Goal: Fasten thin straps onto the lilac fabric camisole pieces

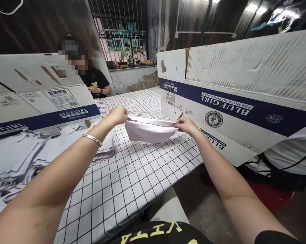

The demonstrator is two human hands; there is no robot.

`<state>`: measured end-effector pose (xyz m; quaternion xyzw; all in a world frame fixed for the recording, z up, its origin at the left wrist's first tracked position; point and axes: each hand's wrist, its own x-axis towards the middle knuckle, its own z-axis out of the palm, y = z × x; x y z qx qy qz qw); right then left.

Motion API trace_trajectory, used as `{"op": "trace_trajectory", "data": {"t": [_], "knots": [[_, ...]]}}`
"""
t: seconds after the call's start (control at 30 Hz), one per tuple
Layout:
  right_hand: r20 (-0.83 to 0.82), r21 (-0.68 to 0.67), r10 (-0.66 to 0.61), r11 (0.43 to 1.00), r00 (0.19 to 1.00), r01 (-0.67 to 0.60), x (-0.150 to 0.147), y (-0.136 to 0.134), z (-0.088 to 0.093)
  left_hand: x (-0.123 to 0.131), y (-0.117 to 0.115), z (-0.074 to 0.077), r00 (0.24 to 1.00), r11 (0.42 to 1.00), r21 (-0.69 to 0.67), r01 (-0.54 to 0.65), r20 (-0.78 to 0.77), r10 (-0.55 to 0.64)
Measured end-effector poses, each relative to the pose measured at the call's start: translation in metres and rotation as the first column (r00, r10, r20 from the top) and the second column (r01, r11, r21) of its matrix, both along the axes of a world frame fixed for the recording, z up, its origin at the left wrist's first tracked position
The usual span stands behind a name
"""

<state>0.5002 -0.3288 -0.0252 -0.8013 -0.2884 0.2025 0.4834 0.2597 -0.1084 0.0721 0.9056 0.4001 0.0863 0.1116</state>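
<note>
A pale pink piece of fabric (150, 131) is stretched between my two hands just above the table. My left hand (118, 115), with a silver bangle on its wrist, pinches the left end of the fabric's upper edge. At the opposite end, my right hand (187, 126) grips the corner between thumb and fingers. The cloth sags in a fold between them. Stacked pale fabric pieces (16, 152) lie to the left of my left arm, and another pile (106, 145) sits just below my left hand.
A checked cloth covers the table (132, 176). White and blue cardboard panels stand at the left (36, 98) and right (234, 91). Behind the left panel is another person (94, 79) in a black shirt. A red tub (275, 198) stands on the floor at right.
</note>
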Motion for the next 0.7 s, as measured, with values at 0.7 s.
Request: {"op": "trace_trajectory", "data": {"t": [0.7], "knots": [[0.68,0.085,-0.081,0.996,0.729,0.031,-0.071,0.089,0.041,0.037,-0.056,0.061,0.946,0.935,0.257,0.245,0.15,-0.289]]}}
